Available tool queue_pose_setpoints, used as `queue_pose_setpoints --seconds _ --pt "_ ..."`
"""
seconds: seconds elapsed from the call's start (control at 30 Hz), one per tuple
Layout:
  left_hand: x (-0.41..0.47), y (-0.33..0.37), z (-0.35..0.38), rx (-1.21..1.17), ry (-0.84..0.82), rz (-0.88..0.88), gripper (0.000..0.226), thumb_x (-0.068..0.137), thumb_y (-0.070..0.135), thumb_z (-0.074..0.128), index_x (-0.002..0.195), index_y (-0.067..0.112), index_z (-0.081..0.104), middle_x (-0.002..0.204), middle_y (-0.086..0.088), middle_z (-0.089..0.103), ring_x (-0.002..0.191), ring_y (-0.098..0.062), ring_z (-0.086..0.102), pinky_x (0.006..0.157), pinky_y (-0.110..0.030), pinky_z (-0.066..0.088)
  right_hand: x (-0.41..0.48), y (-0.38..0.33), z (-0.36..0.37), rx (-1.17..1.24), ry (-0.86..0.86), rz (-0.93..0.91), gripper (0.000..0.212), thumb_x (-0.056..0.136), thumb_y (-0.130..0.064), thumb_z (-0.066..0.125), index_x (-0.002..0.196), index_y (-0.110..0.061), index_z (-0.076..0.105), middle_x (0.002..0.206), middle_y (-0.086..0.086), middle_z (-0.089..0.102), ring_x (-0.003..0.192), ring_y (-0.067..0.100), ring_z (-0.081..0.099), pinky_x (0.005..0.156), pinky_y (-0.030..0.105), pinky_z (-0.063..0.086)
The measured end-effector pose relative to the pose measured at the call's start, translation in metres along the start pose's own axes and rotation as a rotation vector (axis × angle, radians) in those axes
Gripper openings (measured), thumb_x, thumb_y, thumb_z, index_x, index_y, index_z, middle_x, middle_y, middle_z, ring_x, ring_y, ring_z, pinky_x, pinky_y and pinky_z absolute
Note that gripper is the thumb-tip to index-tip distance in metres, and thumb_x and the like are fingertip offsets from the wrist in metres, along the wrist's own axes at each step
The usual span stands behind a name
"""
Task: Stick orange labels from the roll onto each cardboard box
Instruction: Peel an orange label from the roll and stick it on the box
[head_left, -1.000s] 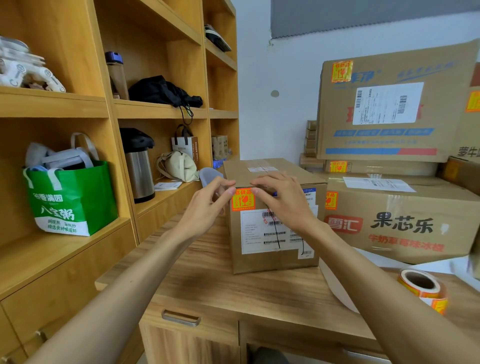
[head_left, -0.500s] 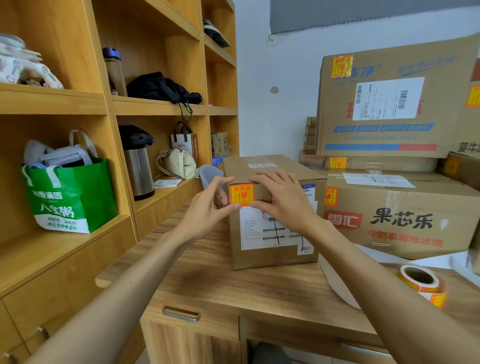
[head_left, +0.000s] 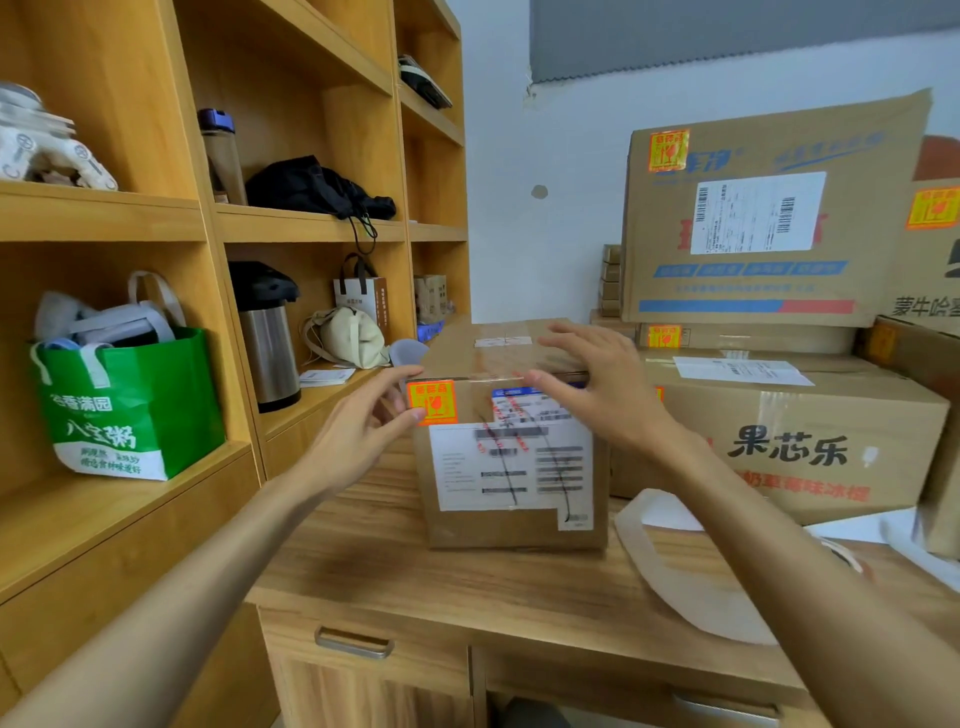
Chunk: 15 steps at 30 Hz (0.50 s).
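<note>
A cardboard box (head_left: 514, 525) stood on the table (head_left: 467, 587), with an orange label (head_left: 432, 401) at the 10 o'clock corner of its front face. The left hand (head_left: 358, 431), fingers loose, touched the label from 8 o'clock. The right hand (head_left: 602, 384) was spread over the box's top front edge. Larger boxes (head_left: 779, 441) were stacked at 3 o'clock.

The right hand (head_left: 597, 384) is smeared by motion, so whether its fingers touch the top of the box (head_left: 514, 530) cannot be told. The left hand (head_left: 358, 431) hides the box's left edge, and its thumb covers a corner of the orange label (head_left: 434, 400). The print on the shipping slip (head_left: 467, 478) is too blurred to read. Behind the right forearm (head_left: 779, 545) only a curved white rim (head_left: 844, 553) shows. The far-right box (head_left: 930, 291) and its sticker (head_left: 932, 208) are cut off by the frame edge.
</note>
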<state>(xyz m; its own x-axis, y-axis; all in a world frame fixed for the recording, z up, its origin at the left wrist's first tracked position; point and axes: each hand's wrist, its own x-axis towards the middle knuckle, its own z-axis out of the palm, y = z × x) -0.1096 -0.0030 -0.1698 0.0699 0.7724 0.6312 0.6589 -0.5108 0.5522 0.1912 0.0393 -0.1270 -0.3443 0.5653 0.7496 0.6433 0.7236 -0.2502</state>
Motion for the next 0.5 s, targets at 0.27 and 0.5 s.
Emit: queue_pose_setpoints --seconds 0.27,0.5 --pt "0.007 -0.023 -0.038 0.289 0.019 -0.042 0.046 0.100 0.028 0.061 0.141 0.044 0.050 0.101 0.007 0.057 0.083 -0.011 0.061 0.068 -0.039 0.056 -0.006 0.001 -0.001 0.188 -0.278 0.093 0.070 0.078 -0.071 0.064 0.137 -0.033 0.056 0.141 -0.014 0.053 0.128 0.006 0.043 0.112 0.043 0.037" --pt "-0.014 0.022 -0.011 0.394 0.244 0.092 0.044 0.098 0.046 0.058 0.139 0.031 0.053 0.128 0.015 0.041 0.077 -0.003 0.056 0.059 -0.020 0.048 -0.005 -0.046 0.041 -0.080 -0.076 0.053 0.069 0.085 -0.073 0.052 0.136 -0.027 0.056 0.142 -0.008 0.053 0.132 0.014 0.042 0.108 0.037 0.027"
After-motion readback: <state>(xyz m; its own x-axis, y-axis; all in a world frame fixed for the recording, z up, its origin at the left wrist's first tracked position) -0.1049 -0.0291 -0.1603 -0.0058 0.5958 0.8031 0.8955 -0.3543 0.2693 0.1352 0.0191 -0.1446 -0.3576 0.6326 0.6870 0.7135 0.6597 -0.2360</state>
